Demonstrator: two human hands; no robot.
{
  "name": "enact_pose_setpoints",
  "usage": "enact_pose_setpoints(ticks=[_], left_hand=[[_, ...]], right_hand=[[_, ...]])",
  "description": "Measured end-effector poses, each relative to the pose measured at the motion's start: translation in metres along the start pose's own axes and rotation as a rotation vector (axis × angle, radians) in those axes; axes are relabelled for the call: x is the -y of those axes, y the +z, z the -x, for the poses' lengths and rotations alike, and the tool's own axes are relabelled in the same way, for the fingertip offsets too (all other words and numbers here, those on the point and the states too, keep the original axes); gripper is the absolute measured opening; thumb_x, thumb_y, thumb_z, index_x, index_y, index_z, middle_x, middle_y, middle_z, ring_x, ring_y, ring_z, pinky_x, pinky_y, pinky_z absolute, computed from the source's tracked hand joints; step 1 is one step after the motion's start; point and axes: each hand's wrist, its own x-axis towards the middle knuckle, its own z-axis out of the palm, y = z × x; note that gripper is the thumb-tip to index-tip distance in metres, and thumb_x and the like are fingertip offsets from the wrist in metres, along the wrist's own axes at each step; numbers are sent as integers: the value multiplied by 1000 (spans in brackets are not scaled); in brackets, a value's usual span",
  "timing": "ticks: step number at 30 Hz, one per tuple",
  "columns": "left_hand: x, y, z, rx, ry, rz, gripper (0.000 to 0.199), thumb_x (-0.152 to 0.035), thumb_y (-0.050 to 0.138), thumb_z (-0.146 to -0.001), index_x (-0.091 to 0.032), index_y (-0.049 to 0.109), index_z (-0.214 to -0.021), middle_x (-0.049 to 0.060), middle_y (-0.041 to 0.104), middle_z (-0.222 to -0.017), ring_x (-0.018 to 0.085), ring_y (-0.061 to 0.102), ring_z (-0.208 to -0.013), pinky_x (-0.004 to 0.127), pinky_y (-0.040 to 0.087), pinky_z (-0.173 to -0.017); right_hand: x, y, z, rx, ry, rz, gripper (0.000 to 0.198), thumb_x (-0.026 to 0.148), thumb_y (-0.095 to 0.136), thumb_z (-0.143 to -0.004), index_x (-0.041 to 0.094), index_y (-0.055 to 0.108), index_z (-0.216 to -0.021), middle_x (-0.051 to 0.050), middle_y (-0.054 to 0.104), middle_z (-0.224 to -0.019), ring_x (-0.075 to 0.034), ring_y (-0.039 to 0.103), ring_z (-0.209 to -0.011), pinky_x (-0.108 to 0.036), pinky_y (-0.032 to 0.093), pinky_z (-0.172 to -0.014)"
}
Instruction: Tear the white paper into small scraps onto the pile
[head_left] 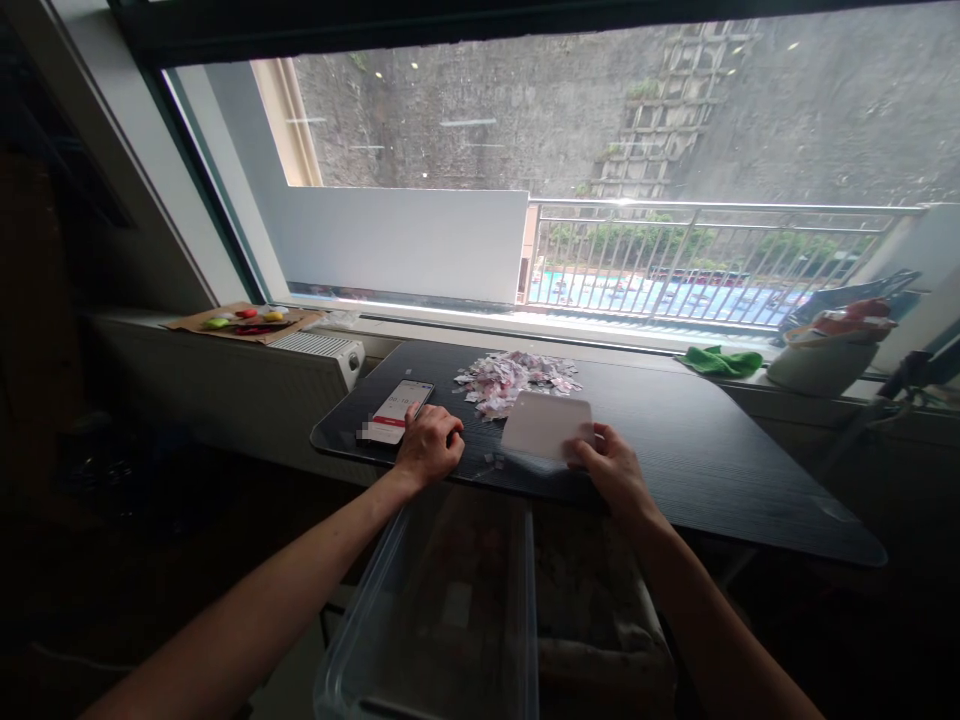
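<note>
My left hand (433, 440) is at the lower right of a phone (397, 410) lying on the dark table, with a finger reaching onto its lit screen. The other fingers are curled in, and nothing shows in them. The screen has large digits and a red bar, like a timer. In my right hand (611, 462) is a thin, whitish flat sheet with rounded corners (546, 425), pinched at its right edge and held over the table. Just behind the sheet lies a heap of small paper scraps (510, 380). A few loose scraps (491, 460) are near the table's front edge.
Below the front edge of the table (697, 440) stands a clear plastic bin (532, 620), with a second container (600, 660) to its right. A green cloth (720, 361) and a light-coloured bucket (821, 362) are on the sill. Cardboard with colourful items (247, 322) lies at left.
</note>
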Motion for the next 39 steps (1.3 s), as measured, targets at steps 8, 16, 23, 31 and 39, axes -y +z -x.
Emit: enact_pose_setpoints(ticks=[8,16,23,31,39], left_hand=[[0,0,0,2,-5,-1,15,-20,50,-75,-20,65,-77,6,65,-83,24,57,-91,51,27,-104],[-1,-1,-1,1,-5,7,17,-24,48,-80,-20,64,-75,5,66,-82,23,57,-89,51,27,-104],[-1,-1,0,-9,-1,4,15,-21,50,-77,-20,65,-75,5,66,-82,24,57,-89,51,27,-104],[0,0,0,-9,4,4,16,-21,49,-76,-20,65,-76,6,66,-83,24,57,-90,51,27,-104],[1,1,0,-18,14,1,15,-21,50,-76,-21,65,-75,5,66,-82,24,57,-90,50,27,-104]], right_hand=[[3,4,5,113,29,0,32,28,65,-65,20,56,-94,-3,71,-80,-18,67,-70,-28,57,-56],[1,-11,3,36,35,20,31,25,67,-63,20,56,-92,-2,71,-78,-18,67,-68,-28,58,-56],[4,-4,10,150,79,-10,31,28,67,-64,20,58,-93,-2,71,-78,-18,68,-70,-26,57,-53],[5,-5,8,71,54,15,32,28,68,-62,20,57,-91,-3,71,-78,-18,67,-69,-27,57,-54],[7,-8,13,125,76,-2,32,27,68,-64,19,59,-93,-2,71,-78,-18,67,-70,-26,57,-54]])
